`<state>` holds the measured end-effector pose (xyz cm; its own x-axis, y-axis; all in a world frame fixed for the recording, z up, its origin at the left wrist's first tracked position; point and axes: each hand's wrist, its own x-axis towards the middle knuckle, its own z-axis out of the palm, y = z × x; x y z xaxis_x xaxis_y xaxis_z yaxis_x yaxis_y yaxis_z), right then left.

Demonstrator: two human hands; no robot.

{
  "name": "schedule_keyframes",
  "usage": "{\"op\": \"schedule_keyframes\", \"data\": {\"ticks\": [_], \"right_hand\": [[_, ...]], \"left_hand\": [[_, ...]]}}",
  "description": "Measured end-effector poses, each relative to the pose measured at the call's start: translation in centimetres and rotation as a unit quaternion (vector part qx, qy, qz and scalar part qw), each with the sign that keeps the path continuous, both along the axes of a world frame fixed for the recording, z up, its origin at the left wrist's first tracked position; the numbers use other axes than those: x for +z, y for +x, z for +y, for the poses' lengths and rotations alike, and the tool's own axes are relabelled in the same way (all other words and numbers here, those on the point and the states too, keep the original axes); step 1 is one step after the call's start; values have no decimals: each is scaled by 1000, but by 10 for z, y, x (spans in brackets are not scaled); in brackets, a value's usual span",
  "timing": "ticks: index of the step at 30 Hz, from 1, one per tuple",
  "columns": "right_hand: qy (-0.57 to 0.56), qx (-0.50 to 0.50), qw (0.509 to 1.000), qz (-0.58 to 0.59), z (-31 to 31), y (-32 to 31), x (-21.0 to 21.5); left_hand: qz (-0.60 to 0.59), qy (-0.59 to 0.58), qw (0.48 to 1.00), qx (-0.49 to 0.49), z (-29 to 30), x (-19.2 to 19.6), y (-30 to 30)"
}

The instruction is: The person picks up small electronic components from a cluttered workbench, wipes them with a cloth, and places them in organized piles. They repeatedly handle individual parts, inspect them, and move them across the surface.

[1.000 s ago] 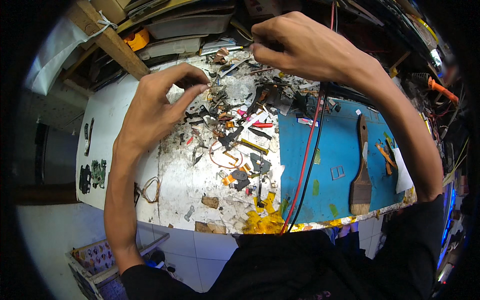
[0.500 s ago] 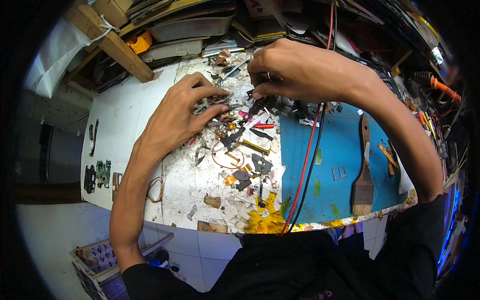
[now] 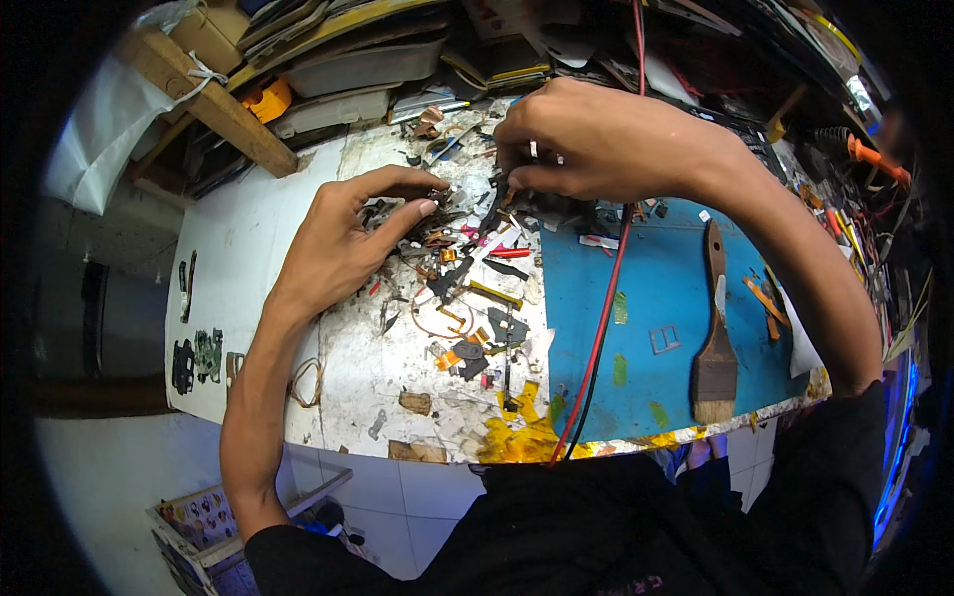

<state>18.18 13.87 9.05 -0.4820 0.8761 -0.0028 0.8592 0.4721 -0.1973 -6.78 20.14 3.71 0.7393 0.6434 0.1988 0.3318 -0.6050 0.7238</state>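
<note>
Fingers of both hands now pinched in the scrap pile (image 3: 467, 258), left hand (image 3: 348, 243), right hand (image 3: 586, 139) drawn closer.

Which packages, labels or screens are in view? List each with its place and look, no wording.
Cardboard box: top left, on the wooden beam, brown, tied with white string.
White plastic bag: hanging at far left.
Printed carton: on the floor at lower left, open, multicoloured pattern on its side.
No screens visible.

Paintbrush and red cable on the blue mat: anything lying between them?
In the head view, only bare blue mat and one small grey frame-shaped part lie between the red cable and the paintbrush.
</note>
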Motion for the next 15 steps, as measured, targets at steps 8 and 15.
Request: {"op": "schedule_keyframes", "data": {"ticks": [8, 15], "right_hand": [[100, 26, 993, 49, 8, -8, -14], [97, 43, 973, 205, 10, -19, -13]], "left_hand": [[-42, -132, 990, 26, -1, 4, 0], [-104, -188, 977, 5, 3, 5, -2]]}}
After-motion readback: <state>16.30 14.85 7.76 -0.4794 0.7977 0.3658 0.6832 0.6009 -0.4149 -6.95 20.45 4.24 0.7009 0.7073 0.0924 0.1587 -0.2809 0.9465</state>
